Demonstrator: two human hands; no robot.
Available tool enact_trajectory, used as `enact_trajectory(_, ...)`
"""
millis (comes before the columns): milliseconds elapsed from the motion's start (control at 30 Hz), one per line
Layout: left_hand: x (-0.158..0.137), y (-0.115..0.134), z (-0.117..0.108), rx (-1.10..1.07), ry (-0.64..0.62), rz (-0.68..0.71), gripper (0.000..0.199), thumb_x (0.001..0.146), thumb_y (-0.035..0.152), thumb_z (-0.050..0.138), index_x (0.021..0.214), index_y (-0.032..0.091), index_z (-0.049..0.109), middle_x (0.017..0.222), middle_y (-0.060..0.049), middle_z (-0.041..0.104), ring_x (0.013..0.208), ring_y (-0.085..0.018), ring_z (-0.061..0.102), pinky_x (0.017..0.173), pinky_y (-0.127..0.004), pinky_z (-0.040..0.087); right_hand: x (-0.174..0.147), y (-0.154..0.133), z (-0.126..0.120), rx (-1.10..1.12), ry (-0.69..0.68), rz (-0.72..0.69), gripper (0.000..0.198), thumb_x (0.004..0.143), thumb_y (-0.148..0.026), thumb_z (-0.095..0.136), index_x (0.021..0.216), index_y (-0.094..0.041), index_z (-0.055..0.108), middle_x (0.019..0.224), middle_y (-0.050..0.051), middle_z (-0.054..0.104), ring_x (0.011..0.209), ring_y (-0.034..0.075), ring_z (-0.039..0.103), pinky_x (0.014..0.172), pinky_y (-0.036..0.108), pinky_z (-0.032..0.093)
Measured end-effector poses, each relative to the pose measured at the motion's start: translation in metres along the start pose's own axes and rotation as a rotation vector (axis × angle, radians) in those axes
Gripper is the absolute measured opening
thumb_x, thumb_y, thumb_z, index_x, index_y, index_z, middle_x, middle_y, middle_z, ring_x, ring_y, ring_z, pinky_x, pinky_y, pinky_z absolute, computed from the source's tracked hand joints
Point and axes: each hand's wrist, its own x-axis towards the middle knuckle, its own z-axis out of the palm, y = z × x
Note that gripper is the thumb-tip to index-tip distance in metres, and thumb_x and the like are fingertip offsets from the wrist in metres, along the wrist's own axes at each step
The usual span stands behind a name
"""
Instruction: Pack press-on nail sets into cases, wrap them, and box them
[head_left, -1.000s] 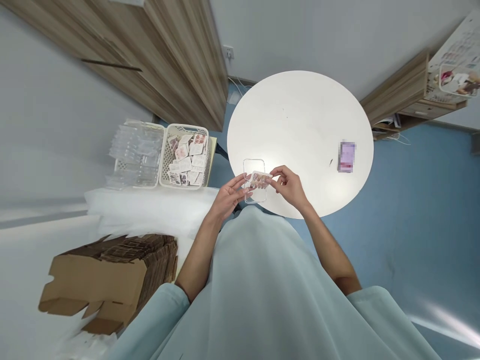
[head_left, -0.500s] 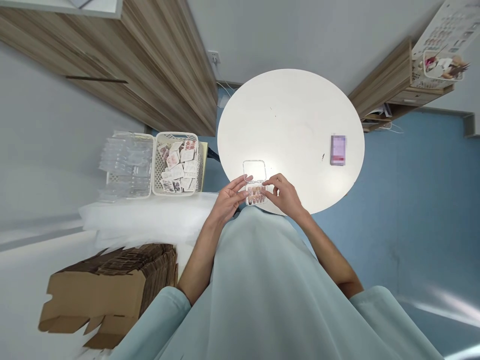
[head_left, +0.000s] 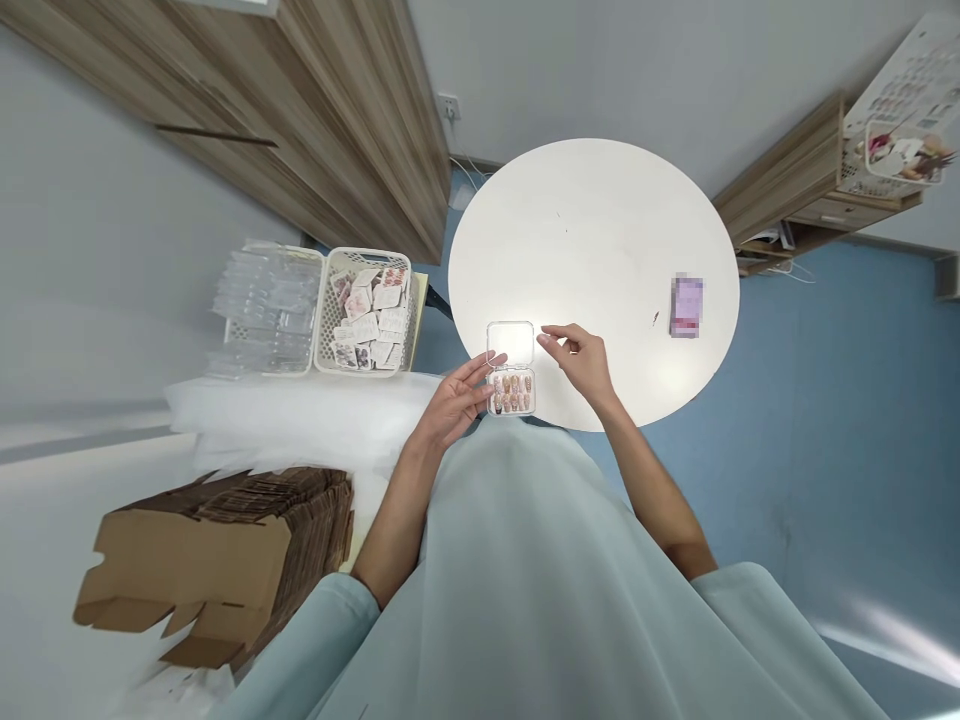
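Observation:
A clear plastic case stands with its lid raised at the near edge of the white round table. Two rows of press-on nails, pinkish-brown and glittery, fill its lower half. My left hand grips the left side of the case, thumb at the lower half and fingertips by the hinge. Just right of the raised lid is my right hand, apart from the case. Its thumb and index finger are pinched together; whatever may be between them is too small to make out.
The white round table bears a blurred purple rectangular object on its right. To the left stand a basket of printed cards and a basket of clear plastic cases. Flattened cardboard boxes are stacked at lower left.
My right hand has drawn away from the nails, moving up and right past the lid. More of the nails now shows. My left hand keeps its hold on the case.

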Motion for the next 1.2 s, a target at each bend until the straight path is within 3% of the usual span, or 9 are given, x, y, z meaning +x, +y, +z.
enact_trajectory(233, -0.009, -0.008, -0.006, -0.056, 0.014, -0.032, 0.069, 0.082, 0.027, 0.088, 0.147, 0.025, 0.064, 0.166, -0.013, 0.049, 0.137, -0.031, 0.062, 0.1, -0.037, 0.062, 0.017, 0.007, 0.021, 0.011, -0.082, 0.073, 0.046, 0.089, -0.069, 0.07, 0.094, -0.023, 0.08, 0.08, 0.002, 0.07, 0.061, 0.015, 0.052, 0.059, 0.032, 0.048)
enact_trajectory(433, -0.011, -0.011, -0.013, -0.096, 0.064, -0.014, 0.066, 0.082, 0.028, 0.089, 0.144, 0.024, 0.066, 0.165, -0.013, 0.05, 0.142, -0.032, 0.058, 0.1, -0.037, 0.062, 0.016, -0.007, 0.021, 0.006, -0.099, 0.04, 0.04, 0.088, -0.063, 0.075, 0.093, -0.024, 0.081, 0.084, 0.002, 0.073, 0.063, 0.015, 0.053, 0.062, 0.032, 0.049)
enact_trajectory(667, -0.006, -0.004, -0.012, -0.112, 0.098, 0.04, 0.057, 0.086, 0.037, 0.087, 0.139, 0.021, 0.07, 0.16, -0.013, 0.056, 0.143, -0.033, 0.058, 0.109, -0.04, 0.057, -0.009, -0.034, 0.009, 0.014, -0.186, -0.114, 0.032, 0.093, -0.058, 0.075, 0.098, -0.026, 0.082, 0.096, 0.003, 0.073, 0.068, 0.014, 0.052, 0.063, 0.031, 0.047)
enact_trajectory(867, 0.0, 0.005, -0.01, -0.109, 0.055, 0.085, 0.055, 0.095, 0.054, 0.075, 0.138, 0.019, 0.073, 0.157, -0.014, 0.06, 0.136, -0.033, 0.064, 0.11, -0.04, 0.057, -0.036, -0.025, -0.002, -0.01, -0.262, -0.139, 0.034, 0.092, -0.058, 0.078, 0.103, -0.027, 0.083, 0.099, 0.004, 0.073, 0.066, 0.013, 0.051, 0.062, 0.031, 0.046)
enact_trajectory(1067, 0.006, 0.007, -0.008, -0.058, 0.024, 0.092, 0.053, 0.087, 0.038, 0.085, 0.137, 0.022, 0.074, 0.16, -0.011, 0.056, 0.147, -0.035, 0.053, 0.114, -0.042, 0.054, -0.05, -0.013, -0.002, -0.044, -0.276, -0.098, 0.034, 0.093, -0.058, 0.076, 0.104, -0.026, 0.081, 0.1, 0.003, 0.074, 0.063, 0.012, 0.05, 0.062, 0.031, 0.046)
enact_trajectory(1200, 0.011, 0.009, -0.005, -0.013, 0.031, 0.108, 0.054, 0.084, 0.035, 0.086, 0.136, 0.023, 0.074, 0.164, -0.011, 0.052, 0.15, -0.037, 0.05, 0.113, -0.045, 0.055, -0.052, -0.01, 0.0, -0.029, -0.222, 0.036, 0.04, 0.084, -0.057, 0.084, 0.108, -0.025, 0.076, 0.099, 0.001, 0.073, 0.059, 0.01, 0.047, 0.061, 0.029, 0.044)
